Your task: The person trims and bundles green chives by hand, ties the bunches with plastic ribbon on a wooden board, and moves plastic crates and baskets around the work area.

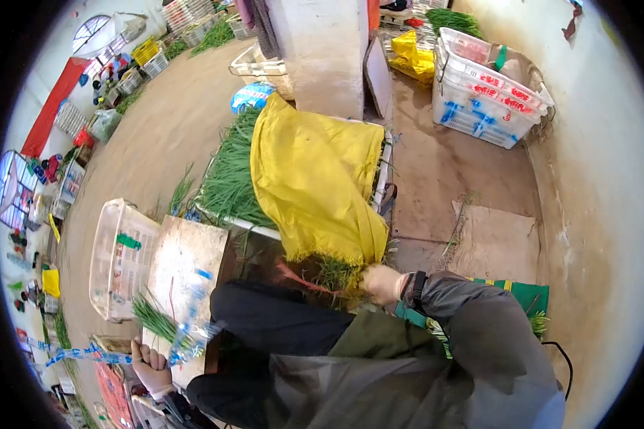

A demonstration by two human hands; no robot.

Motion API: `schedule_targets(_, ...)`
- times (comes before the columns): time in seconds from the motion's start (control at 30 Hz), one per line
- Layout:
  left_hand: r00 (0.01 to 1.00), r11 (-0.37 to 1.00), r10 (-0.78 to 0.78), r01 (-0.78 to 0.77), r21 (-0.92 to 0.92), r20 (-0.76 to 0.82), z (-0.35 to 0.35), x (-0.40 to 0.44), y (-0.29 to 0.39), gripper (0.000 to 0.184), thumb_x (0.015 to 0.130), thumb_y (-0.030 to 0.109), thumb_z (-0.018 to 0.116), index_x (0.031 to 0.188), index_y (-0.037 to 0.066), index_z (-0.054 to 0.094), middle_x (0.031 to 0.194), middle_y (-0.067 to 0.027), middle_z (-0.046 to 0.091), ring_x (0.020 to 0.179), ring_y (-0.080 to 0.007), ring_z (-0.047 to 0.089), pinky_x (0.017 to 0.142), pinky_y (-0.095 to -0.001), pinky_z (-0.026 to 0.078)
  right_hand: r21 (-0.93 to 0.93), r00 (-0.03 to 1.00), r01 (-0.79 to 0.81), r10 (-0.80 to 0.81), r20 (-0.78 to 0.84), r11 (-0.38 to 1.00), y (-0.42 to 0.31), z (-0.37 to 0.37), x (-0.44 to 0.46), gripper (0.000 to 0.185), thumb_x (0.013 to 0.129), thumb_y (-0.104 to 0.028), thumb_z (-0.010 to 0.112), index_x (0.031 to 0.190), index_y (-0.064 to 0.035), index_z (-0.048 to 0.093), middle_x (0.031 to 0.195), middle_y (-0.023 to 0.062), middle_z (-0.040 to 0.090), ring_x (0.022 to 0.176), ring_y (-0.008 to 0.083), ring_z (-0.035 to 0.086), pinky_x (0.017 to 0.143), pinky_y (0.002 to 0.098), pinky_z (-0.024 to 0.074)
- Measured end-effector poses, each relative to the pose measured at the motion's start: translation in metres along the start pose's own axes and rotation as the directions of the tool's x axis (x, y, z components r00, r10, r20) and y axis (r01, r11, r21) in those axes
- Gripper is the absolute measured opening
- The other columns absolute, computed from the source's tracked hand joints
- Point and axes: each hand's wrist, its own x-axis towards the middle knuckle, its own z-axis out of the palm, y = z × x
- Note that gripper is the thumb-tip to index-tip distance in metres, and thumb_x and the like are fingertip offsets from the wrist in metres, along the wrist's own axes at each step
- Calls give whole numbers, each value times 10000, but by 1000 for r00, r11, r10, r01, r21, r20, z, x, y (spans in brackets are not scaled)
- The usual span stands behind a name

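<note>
My left hand (pixel 152 370), in a pale glove, is at the lower left with its fingers curled on a clear plastic tape with blue print (pixel 96 353). Beside it, a bundle of long green stalks, like chives (pixel 154 318), lies on a pale board (pixel 182 257), partly under the clear tape. My right hand (pixel 383 284), also gloved, is closed at the frayed lower edge of a yellow woven cloth (pixel 315 171). Its fingertips are hidden, so what it grips cannot be made out. Loose green scraps (pixel 333 274) and a reddish strip (pixel 300 277) lie left of it.
The cloth partly covers a crate of green stalks (pixel 232 179) before me. A white basket (pixel 113 268) stands left of the board. Stacked white crates (pixel 479 107) stand by the right wall; a pillar (pixel 318 57) rises ahead. Flattened cardboard (pixel 497 243) lies at right. People sit far left.
</note>
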Motion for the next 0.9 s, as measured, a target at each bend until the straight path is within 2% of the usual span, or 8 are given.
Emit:
schedule_targets(0.1, 999, 999, -19, 20, 46, -41, 18, -11, -1, 241, 1121, 304, 515, 1135, 102, 645, 626, 69, 310, 428, -46, 209, 366, -249, 154, 572, 987, 117, -29, -161, 812, 18, 2, -26, 518, 922, -382, 747, 1292, -22, 700, 1244, 212, 699, 1207, 384, 633, 1033, 488, 503)
schedule_targets(0.2, 997, 995, -69, 67, 72, 21, 6, -13, 4, 215, 1098, 301, 547, 1101, 110, 644, 636, 80, 304, 440, -48, 207, 378, -247, 148, 975, 971, -208, -134, 197, -76, 90, -33, -56, 470, 1005, -361, 674, 1319, -11, 677, 1244, 190, 736, 1082, 274, 726, 924, 383, 581)
schedule_targets(0.3, 997, 989, -36, 46, 141, -71, -1, -14, -1, 222, 1091, 350, 560, 1039, 155, 654, 562, 93, 283, 400, -44, 206, 345, -265, 116, 885, 846, -375, 492, 206, 275, 197, -59, -67, 308, 1013, -252, 632, 1206, -23, 708, 1118, 148, 761, 948, 270, 741, 814, 381, 595)
schedule_targets(0.33, 990, 986, -49, 69, 154, -132, -10, -13, -1, 218, 1098, 347, 546, 1077, 154, 644, 577, 84, 281, 398, -54, 205, 346, -269, 129, 839, 622, -388, 780, -69, 383, 228, -57, -64, 269, 973, -233, 646, 1136, -32, 720, 1063, 172, 755, 930, 310, 736, 803, 409, 589)
schedule_targets(0.4, 984, 969, -89, 122, 213, -156, 15, -34, -3, 271, 1036, 375, 634, 887, 149, 624, 554, 84, 351, 420, -79, 235, 395, -262, 187, 671, 107, -575, 856, -506, 468, 281, -58, -43, 192, 893, -196, 674, 997, -51, 744, 953, 220, 743, 896, 390, 724, 780, 467, 576)
schedule_targets(0.63, 894, 934, -59, 207, 291, -445, 68, -52, -19, 152, 1036, 309, 616, 930, 202, 637, 592, 95, 412, 443, -62, 284, 402, -258, 208, 437, 316, -624, 721, -617, 648, 345, -122, 24, 484, 899, -104, 661, 1371, -132, 558, 1327, 217, 649, 1135, 436, 662, 957, 489, 552)
schedule_targets(0.73, 948, 934, -135, 219, 283, -288, 66, -56, -20, 126, 1037, 254, 611, 970, 156, 651, 593, 79, 386, 445, -67, 267, 408, -267, 203, 539, 335, -693, 876, -348, 479, 360, -132, 47, 465, 898, -82, 651, 1354, -120, 564, 1302, 234, 660, 1164, 421, 657, 957, 491, 551)
schedule_targets(0.9, 922, 933, -144, 248, 260, -361, 86, -55, -24, 144, 1042, 250, 616, 1042, 110, 650, 589, 69, 347, 439, -72, 245, 405, -274, 183, 433, 423, -657, 777, -466, 617, 383, -90, 54, 163, 890, -106, 658, 1028, -82, 742, 1024, 229, 741, 1007, 431, 708, 866, 496, 571)
